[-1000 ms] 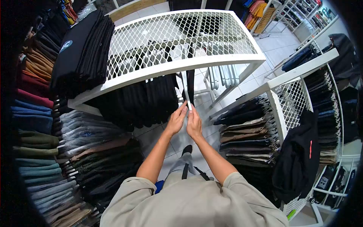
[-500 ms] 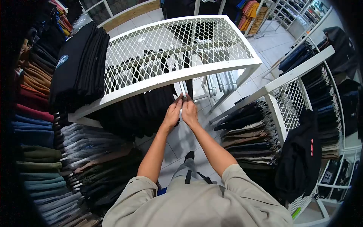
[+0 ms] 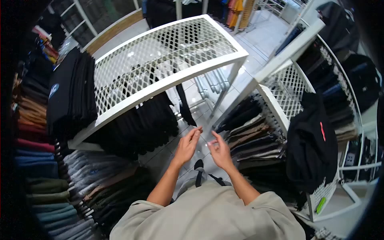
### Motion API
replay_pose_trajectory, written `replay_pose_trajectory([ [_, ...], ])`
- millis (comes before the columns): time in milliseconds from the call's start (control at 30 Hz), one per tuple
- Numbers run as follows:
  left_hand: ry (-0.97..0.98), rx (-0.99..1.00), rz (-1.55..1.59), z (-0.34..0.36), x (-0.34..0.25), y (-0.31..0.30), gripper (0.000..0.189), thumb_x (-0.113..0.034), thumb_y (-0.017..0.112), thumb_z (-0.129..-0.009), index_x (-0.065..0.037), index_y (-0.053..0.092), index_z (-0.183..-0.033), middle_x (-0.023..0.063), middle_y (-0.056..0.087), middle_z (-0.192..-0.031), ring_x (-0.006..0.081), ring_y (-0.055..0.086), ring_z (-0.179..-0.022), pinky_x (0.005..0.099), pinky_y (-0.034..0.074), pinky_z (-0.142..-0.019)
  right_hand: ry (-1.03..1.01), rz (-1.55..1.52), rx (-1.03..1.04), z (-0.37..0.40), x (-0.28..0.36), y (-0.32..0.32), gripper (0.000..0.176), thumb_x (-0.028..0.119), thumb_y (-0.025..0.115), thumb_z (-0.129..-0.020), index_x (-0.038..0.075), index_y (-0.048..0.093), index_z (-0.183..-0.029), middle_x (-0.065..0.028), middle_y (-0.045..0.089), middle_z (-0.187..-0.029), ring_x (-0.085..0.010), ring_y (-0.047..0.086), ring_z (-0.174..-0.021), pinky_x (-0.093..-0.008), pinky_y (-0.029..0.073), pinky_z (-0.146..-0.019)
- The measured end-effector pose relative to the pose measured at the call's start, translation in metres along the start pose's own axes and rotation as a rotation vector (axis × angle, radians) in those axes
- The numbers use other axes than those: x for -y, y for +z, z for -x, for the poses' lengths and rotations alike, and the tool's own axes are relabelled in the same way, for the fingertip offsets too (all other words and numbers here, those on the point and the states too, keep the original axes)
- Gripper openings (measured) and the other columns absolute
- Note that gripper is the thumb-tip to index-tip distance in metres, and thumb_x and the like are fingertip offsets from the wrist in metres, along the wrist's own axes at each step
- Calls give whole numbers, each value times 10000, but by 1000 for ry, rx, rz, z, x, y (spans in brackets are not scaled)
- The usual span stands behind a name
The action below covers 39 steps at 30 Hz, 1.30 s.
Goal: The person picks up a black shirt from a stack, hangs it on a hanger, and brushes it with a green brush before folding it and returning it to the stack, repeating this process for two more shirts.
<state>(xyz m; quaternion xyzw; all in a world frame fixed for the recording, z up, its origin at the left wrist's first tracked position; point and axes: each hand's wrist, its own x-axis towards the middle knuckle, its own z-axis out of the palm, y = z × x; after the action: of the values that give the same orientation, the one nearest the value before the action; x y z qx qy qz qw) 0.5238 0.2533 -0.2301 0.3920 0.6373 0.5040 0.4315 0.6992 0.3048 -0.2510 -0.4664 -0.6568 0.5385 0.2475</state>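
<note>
Below the near edge of a white mesh-topped rack (image 3: 160, 90), my left hand (image 3: 187, 146) is raised with its fingers bent close together; whether anything small is between them cannot be made out. To its right, apart from it, my right hand (image 3: 219, 149) has thumb and fingers spread and holds nothing. A dark strip of cloth (image 3: 184, 105) hangs from the rack just above my left hand. Black garments (image 3: 138, 126) hang under the rack to the left, and white hangers (image 3: 214, 84) hang under its right end.
Folded black clothes (image 3: 74, 92) are stacked on the rack's left end. Rows of trousers (image 3: 86, 168) hang at the left. On the right, a second white rack (image 3: 276, 108) holds hanging trousers and a black garment (image 3: 312, 144). Tiled floor (image 3: 160, 154) shows below.
Both hands have moved down from the rack's edge, away from the white hangers they were at, and have separated. The view has shifted, with the racks now further left.
</note>
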Motion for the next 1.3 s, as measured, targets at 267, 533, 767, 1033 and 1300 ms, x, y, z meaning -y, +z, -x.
replay_pose_trajectory([
  [267,319,512,-60,-42,-112,123,392,-282,549,-1054,-12,621,-1329,173,703,-1198,259,680,-1117,348,509,-943,-166,161,-709,82,52,-167,410,45,658,-957,44,603,-1364,-35,565,-929,-64,486,-627,-223,408,-533],
  [533,569,925,-158,-73,-217,281,363,-254,603,-1023,6,654,-1270,190,723,-1142,266,698,-1064,342,519,-914,-123,344,-1169,158,48,-315,261,82,687,-942,44,700,-1200,-41,594,-888,-77,484,-600,-248,421,-554],
  [767,858,862,-384,-176,-253,441,402,-353,609,-1008,0,693,-1182,215,734,-962,330,725,-918,390,534,-807,28,548,-1203,153,4,-494,184,133,704,-907,54,725,-1071,-90,647,-859,-204,623,-679,-336,509,-645],
  [1033,1139,590,-734,-302,-246,564,423,-430,604,-976,-38,741,-1059,237,717,-1033,402,680,-1036,491,516,-908,178,858,-1064,87,-91,-662,278,309,696,-919,83,738,-1075,-154,697,-977,-339,684,-942,-469,529,-880],
  [1300,563,663,-1220,-364,-234,601,673,-629,632,-889,18,757,-1023,270,723,-1074,403,708,-1008,470,530,-917,521,385,-523,65,-105,-726,505,528,693,-921,53,777,-1067,-113,752,-1018,-218,688,-911,-369,524,-835],
])
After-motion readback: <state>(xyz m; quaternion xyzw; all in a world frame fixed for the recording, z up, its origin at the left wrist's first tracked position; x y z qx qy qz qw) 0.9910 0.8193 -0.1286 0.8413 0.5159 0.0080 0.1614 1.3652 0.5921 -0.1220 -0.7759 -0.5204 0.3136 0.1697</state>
